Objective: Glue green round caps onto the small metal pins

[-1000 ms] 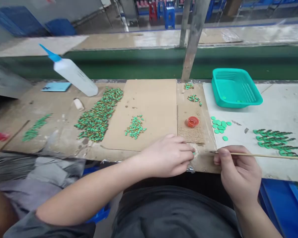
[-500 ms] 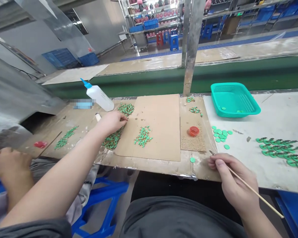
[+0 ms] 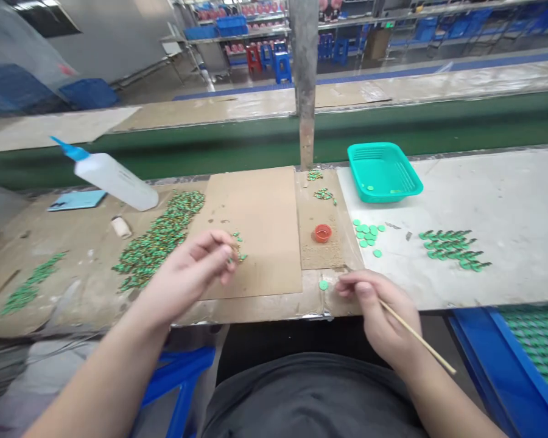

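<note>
My left hand (image 3: 196, 271) hovers over the cardboard sheet (image 3: 260, 201), thumb and fingers pinched together. A speck of green shows at its fingertips, but I cannot tell whether it is held or lies behind them. Partly covered by that hand is a small heap of green pieces (image 3: 242, 258). A large heap of similar green and brown pieces (image 3: 164, 234) spreads to the left. In my right hand (image 3: 388, 316) is a thin wooden stick (image 3: 418, 336), its dark tip pointing away from me. Just left of this hand lies one green disc (image 3: 324, 285).
A red cup (image 3: 322, 233) stands on a smaller cardboard piece. Loose green discs (image 3: 368, 234), rows of assembled pieces (image 3: 452, 246) and a green basket (image 3: 386, 198) are on the right. At the left stand a white bottle (image 3: 116, 182) and a blue pad (image 3: 77, 200). A metal post (image 3: 305, 91) rises behind.
My left hand has come from the large heap toward me and over the small heap on the cardboard. The view has turned right; my right hand still holds the stick.
</note>
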Motion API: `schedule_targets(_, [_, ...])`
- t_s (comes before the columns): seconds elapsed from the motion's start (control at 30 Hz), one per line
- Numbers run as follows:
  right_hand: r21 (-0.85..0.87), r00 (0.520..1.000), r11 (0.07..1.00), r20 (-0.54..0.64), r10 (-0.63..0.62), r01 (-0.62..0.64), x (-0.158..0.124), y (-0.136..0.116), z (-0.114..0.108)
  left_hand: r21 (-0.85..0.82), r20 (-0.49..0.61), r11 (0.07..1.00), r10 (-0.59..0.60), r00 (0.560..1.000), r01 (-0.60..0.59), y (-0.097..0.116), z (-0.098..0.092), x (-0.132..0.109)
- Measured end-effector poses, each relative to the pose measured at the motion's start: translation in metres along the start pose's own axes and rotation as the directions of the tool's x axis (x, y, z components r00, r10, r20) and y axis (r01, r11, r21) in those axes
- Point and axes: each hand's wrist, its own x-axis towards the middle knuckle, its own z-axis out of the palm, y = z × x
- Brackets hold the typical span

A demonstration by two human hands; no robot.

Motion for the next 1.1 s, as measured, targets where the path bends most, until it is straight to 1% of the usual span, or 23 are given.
schedule_targets(0.07, [-0.018, 0.997, 0.999, 0.063, 0.042, -0.041, 0.004, -0.019, 0.005, -0.147, 0.126, 0.988, -0.034, 0.991, 0.052, 0.009, 0.047, -0.018])
schedule_targets(0.1, [0.008, 0.992, 0.996, 0.091, 0.089, -0.090, 0.006, -0.028, 0.008, -0.295, 0.193, 0.947, -0.069, 0.979, 0.125, 0.014, 0.067, -0.025])
schedule_targets(0.13, [0.054, 0.980, 0.986, 0.133, 0.150, -0.158, 0.007, -0.036, 0.010, -0.385, 0.246, 0.906, -0.081, 0.966, 0.174, 0.019, 0.083, -0.031])
schedule_targets(0.17, [0.105, 0.966, 0.970, 0.164, 0.202, -0.220, 0.008, -0.042, 0.012, -0.442, 0.286, 0.870, -0.092, 0.954, 0.216, 0.023, 0.094, -0.034])
schedule_targets(0.2, [0.149, 0.953, 0.951, 0.182, 0.242, -0.270, 0.009, -0.047, 0.013, -0.478, 0.310, 0.843, -0.102, 0.945, 0.248, 0.026, 0.103, -0.035])
schedule_targets(0.23, [0.182, 0.943, 0.934, 0.189, 0.274, -0.308, 0.009, -0.050, 0.014, -0.484, 0.322, 0.835, -0.111, 0.940, 0.264, 0.028, 0.108, -0.034])
schedule_targets(0.37, [0.220, 0.924, 0.900, 0.157, 0.347, -0.376, 0.007, -0.049, 0.012, -0.434, 0.323, 0.851, -0.159, 0.933, 0.295, 0.027, 0.116, -0.026])
schedule_targets(0.43, [0.222, 0.916, 0.890, 0.150, 0.373, -0.399, 0.005, -0.045, 0.010, -0.400, 0.307, 0.869, -0.173, 0.936, 0.291, 0.025, 0.119, -0.028])
schedule_targets(0.5, [0.245, 0.901, 0.867, 0.134, 0.413, -0.435, 0.000, -0.042, 0.010, -0.370, 0.281, 0.888, -0.175, 0.944, 0.275, 0.024, 0.125, -0.035])
schedule_targets(0.57, [0.302, 0.873, 0.820, 0.127, 0.471, -0.486, -0.009, -0.040, 0.010, -0.366, 0.237, 0.894, -0.181, 0.954, 0.260, 0.023, 0.132, -0.048])
schedule_targets(0.63, [0.342, 0.847, 0.779, 0.127, 0.515, -0.525, -0.018, -0.040, 0.012, -0.384, 0.202, 0.883, -0.206, 0.958, 0.270, 0.022, 0.138, -0.060])
schedule_targets(0.67, [0.342, 0.845, 0.777, 0.124, 0.521, -0.529, -0.022, -0.040, 0.012, -0.394, 0.189, 0.874, -0.225, 0.956, 0.284, 0.022, 0.141, -0.064])
schedule_targets(0.73, [0.317, 0.864, 0.807, 0.098, 0.494, -0.498, -0.028, -0.039, 0.012, -0.408, 0.190, 0.859, -0.253, 0.949, 0.311, 0.021, 0.145, -0.066])
schedule_targets(0.8, [0.278, 0.908, 0.866, 0.071, 0.412, -0.415, -0.028, -0.038, 0.011, -0.418, 0.215, 0.843, -0.271, 0.938, 0.339, 0.019, 0.146, -0.063])
schedule_targets(0.87, [0.213, 0.946, 0.922, 0.071, 0.316, -0.324, -0.025, -0.036, 0.009, -0.415, 0.259, 0.832, -0.278, 0.925, 0.367, 0.016, 0.145, -0.057])
schedule_targets(0.93, [0.149, 0.963, 0.952, 0.088, 0.256, -0.267, -0.021, -0.034, 0.006, -0.402, 0.282, 0.835, -0.278, 0.918, 0.376, 0.014, 0.143, -0.054])
schedule_targets(0.97, [0.151, 0.957, 0.946, 0.086, 0.276, -0.286, -0.019, -0.033, 0.006, -0.396, 0.278, 0.841, -0.271, 0.922, 0.367, 0.014, 0.143, -0.054])
schedule_targets(1.0, [0.196, 0.940, 0.919, 0.077, 0.333, -0.342, -0.017, -0.033, 0.006, -0.393, 0.262, 0.851, -0.260, 0.930, 0.348, 0.014, 0.143, -0.056])
schedule_targets(1.03, [0.283, 0.904, 0.860, 0.083, 0.419, -0.425, -0.016, -0.034, 0.006, -0.393, 0.229, 0.864, -0.241, 0.943, 0.316, 0.015, 0.145, -0.058])
schedule_targets(1.07, [0.394, 0.850, 0.763, 0.110, 0.515, -0.513, -0.015, -0.034, 0.007, -0.396, 0.180, 0.879, -0.210, 0.961, 0.266, 0.016, 0.147, -0.061])
schedule_targets(1.1, [0.504, 0.787, 0.637, 0.156, 0.597, -0.583, -0.015, -0.035, 0.009, -0.396, 0.123, 0.895, -0.169, 0.978, 0.205, 0.018, 0.150, -0.065])
